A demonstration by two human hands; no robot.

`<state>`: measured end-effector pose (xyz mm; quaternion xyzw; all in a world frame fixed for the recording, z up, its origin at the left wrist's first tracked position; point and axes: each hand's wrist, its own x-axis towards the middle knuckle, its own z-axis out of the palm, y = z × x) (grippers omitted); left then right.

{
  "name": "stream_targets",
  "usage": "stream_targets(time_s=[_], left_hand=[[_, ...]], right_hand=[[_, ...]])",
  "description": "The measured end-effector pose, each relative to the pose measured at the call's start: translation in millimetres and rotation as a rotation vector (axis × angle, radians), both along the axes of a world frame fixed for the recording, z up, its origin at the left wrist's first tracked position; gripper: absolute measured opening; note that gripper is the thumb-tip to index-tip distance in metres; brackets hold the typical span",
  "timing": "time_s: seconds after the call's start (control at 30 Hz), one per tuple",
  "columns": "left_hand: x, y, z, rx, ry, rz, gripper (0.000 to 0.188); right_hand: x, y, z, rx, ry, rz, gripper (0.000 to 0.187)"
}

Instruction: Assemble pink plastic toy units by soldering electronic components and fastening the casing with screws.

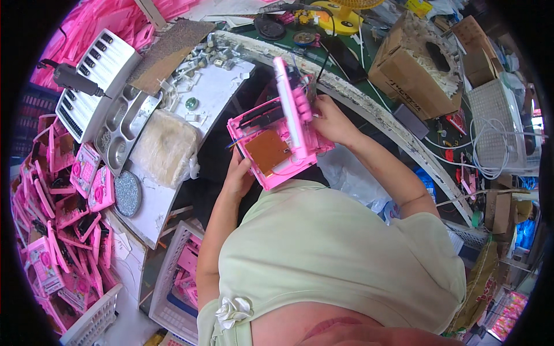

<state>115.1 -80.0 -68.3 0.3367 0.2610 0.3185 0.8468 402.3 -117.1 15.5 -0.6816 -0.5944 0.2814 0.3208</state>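
An opened pink plastic toy case (291, 168) is held up in front of my chest, tilted. Inside it lie a brown circuit board (268, 151), black parts and thin wires. A pink and white panel (289, 106) stands upright along the case's right side. My left hand (237, 174) is closed on the left edge of the case, the thumb against its side. On the far side of the panel, my right hand (333, 120) grips the right part of the case; its fingertips are partly hidden behind the pink parts.
At left, a metal tray (136, 112), a plastic-wrapped block (166, 147) and a round glittery disc (127, 194) lie on the white bench. A power screwdriver (78, 79) hangs above. Pink cases (46, 259) are piled at far left. A cardboard box (404, 72) stands at right.
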Motion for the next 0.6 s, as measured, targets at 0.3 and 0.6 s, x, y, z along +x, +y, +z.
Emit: stream_targets(time_s=[0.3, 0.6], left_hand=[[-12.9, -0.2, -4.3, -0.056, -0.08, 0.019, 0.096], [-16.2, 3.5, -23.1, -0.177, -0.079, 0.064, 0.079]], right_hand=[[-19.8, -7.5, 0.6, 0.06, -0.028, 0.058, 0.059], [-14.4, -11.1, -4.0, 0.075, 0.276, 0.137, 0.079]])
